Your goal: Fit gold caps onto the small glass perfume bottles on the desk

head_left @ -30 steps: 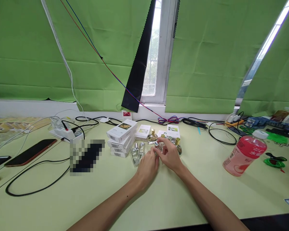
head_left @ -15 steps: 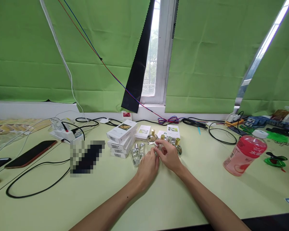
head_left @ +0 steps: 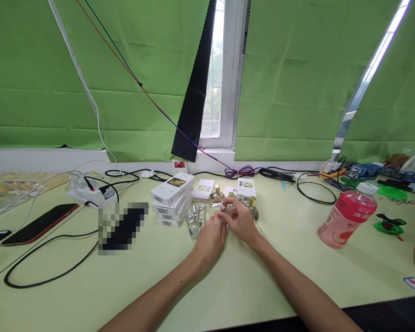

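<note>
My left hand (head_left: 209,240) and my right hand (head_left: 242,220) meet over the middle of the table, both with fingers closed. Between their fingertips is a small glass perfume bottle (head_left: 223,207), mostly hidden; its silvery top shows. Just left of my left hand are clear perfume bottles (head_left: 192,226) with silver caps. A rounded perfume bottle with a gold cap (head_left: 216,197) stands behind the hands. More gold-capped bottles (head_left: 253,210) are partly covered by my right hand.
White picture boxes (head_left: 173,191) are stacked at left, with flat white boxes (head_left: 246,186) behind the bottles. A pink drink bottle (head_left: 347,219) stands at right. Phones (head_left: 41,223), a power strip (head_left: 90,193) and a looped black cable (head_left: 51,234) lie at left. Coiled wires (head_left: 276,174) run along the wall.
The whole scene has shifted slightly left in view. Both hands stay together on the small bottle, with barely any change in the fingers.
</note>
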Tool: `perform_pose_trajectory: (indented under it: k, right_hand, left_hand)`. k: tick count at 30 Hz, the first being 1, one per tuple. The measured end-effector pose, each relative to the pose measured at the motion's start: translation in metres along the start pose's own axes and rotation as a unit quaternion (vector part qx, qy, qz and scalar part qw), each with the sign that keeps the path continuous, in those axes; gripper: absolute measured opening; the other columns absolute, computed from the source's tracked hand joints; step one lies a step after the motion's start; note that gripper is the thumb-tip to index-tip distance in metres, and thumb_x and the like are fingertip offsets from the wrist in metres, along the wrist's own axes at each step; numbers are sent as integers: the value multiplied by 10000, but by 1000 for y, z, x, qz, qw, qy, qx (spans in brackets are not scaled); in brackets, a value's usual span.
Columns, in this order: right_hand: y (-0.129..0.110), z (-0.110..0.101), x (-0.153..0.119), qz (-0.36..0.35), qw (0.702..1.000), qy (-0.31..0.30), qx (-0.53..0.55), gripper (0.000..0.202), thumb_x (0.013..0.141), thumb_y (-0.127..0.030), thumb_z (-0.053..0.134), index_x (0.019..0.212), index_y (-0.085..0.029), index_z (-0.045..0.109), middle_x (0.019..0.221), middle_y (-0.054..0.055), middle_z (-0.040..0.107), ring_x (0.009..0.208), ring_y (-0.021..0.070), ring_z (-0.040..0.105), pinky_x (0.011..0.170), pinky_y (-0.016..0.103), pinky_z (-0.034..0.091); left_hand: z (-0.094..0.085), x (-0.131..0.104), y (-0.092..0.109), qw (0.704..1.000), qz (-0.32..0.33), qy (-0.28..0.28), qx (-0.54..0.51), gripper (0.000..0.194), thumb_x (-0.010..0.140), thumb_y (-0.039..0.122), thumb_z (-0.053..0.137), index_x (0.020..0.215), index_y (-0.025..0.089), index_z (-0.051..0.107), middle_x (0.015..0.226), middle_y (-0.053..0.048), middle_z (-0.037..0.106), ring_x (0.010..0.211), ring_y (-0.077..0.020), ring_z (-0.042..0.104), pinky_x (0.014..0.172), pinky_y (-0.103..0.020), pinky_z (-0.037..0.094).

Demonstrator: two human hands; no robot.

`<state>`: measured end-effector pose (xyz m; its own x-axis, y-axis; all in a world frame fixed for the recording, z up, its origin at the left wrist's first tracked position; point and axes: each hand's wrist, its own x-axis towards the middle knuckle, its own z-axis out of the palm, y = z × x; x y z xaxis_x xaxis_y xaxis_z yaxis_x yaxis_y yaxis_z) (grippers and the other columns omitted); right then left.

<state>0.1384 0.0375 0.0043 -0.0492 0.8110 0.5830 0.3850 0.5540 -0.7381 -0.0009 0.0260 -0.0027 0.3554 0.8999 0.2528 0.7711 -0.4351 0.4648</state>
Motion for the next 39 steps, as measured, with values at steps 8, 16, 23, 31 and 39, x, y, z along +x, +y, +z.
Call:
perform_pose_trajectory:
  k: [8,16,23,31,39]
  right_hand:
    - [-2,0,-2,-27,999,-11,-29,262,896,-253,570,1154,-210,584,945,28,682,508,94,512,533,242,447]
    - [7,4,-1,-39,998,-3,-39,210,918,-261,546,1111,-201,601,952,48,687,534,115,536,568,270,474]
    - [6,4,0,-12,1000,-7,-6,177,910,-276,564,1071,-203,574,966,52,659,549,119,574,530,257,482]
    - [-1,3,-1,-11,1000,-6,-6,193,893,-265,582,1074,-201,565,946,44,650,542,111,568,525,250,478]
    - [0,3,-3,-49,998,-9,-47,246,909,-202,526,1149,-210,581,1000,59,678,589,127,573,599,276,494]
  left_hand:
    - [0,1,-2,999,3,4,-37,189,960,217,382,1086,165,513,984,-117,672,886,-254,670,740,-338,468]
    - [1,1,-2,999,-1,0,-38,205,959,224,394,1107,157,517,1036,-129,666,933,-261,665,784,-353,475]
    - [-2,0,1,1000,-12,-9,-18,223,958,215,388,1114,141,529,1024,-145,673,911,-268,675,743,-345,472]
    - [-2,0,0,1000,-4,-8,-23,209,962,217,373,1066,149,542,1002,-141,678,902,-264,681,748,-344,478]
    - [-2,1,1,999,-5,-10,-32,207,956,214,381,1116,155,499,1017,-144,668,880,-260,675,713,-334,474]
